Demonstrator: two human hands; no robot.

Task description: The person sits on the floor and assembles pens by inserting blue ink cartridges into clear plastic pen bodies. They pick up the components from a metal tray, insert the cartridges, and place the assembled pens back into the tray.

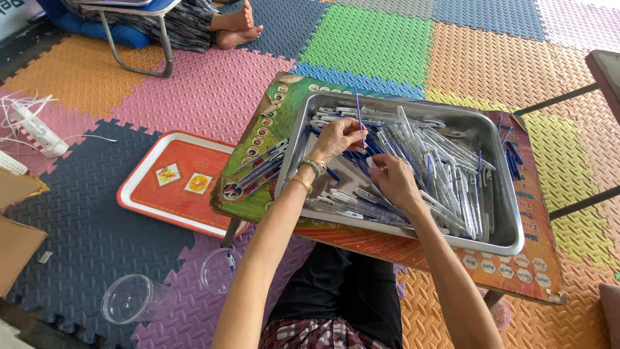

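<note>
Both bare forearms reach forward, converging. The left hand (337, 137), wrist bent and wearing bracelets, has its fingers (357, 132) pinched together. The right hand (392, 181) lies palm down, fingers curled under.

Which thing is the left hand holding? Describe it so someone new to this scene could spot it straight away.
Start at the metal tray on the small table, heaped with clear pen barrels and blue refills. Near its far left corner the left hand pinches a thin blue refill in its fingers. It alone points up past the tray's far rim; the others lie flat in the heap.
</note>
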